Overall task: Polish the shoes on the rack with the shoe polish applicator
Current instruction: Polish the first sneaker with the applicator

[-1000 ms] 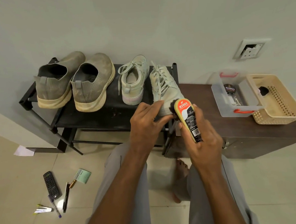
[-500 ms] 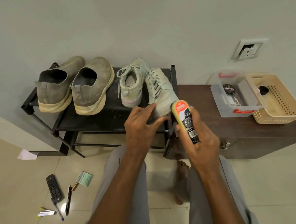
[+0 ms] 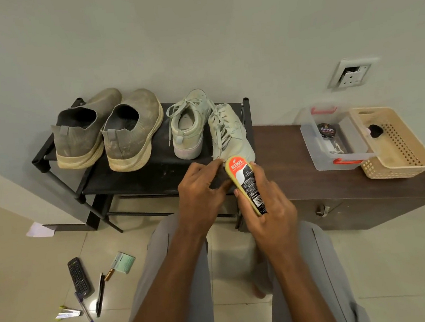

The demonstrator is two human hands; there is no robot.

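On the black shoe rack (image 3: 140, 178) stand two grey knit shoes (image 3: 107, 130) at the left and two pale green lace-up sneakers at the right. My right hand (image 3: 267, 202) grips the yellow Kiwi shoe polish applicator (image 3: 247, 183), its top end against the heel of the right-hand sneaker (image 3: 229, 130). My left hand (image 3: 201, 190) holds that sneaker's heel with its fingertips, beside the applicator. The other sneaker (image 3: 190, 126) stands upright just left of it. The applicator's sponge face is hidden.
A dark wooden cabinet (image 3: 298, 173) adjoins the rack on the right, carrying a clear box (image 3: 334, 138) with a polish tin and a beige basket (image 3: 396, 143). On the floor at left lie a remote (image 3: 78, 277), pens and paper scraps. My knees are below.
The view has dipped, so the rack sits lower in frame. Both hands stay at the right sneaker's heel; the applicator has shifted slightly along it.
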